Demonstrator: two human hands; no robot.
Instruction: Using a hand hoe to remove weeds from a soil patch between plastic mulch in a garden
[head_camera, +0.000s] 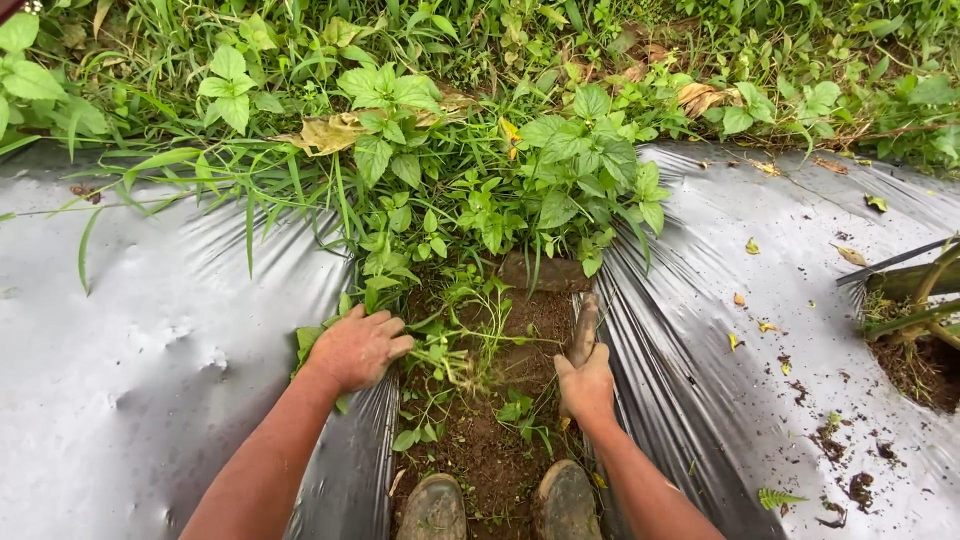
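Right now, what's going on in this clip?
A person is crouched over a strip of bare soil between two sheets of silver plastic mulch. The left hand grips a clump of green weeds, while the right hand holds a wooden-handled tool dug into the soil. Thick weeds remain ahead.

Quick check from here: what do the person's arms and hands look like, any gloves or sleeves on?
No gloves and no sleeves in view: both forearms are bare to the frame edge. The left hand and right hand are bare and smudged with soil. No watch, rings or bands visible.
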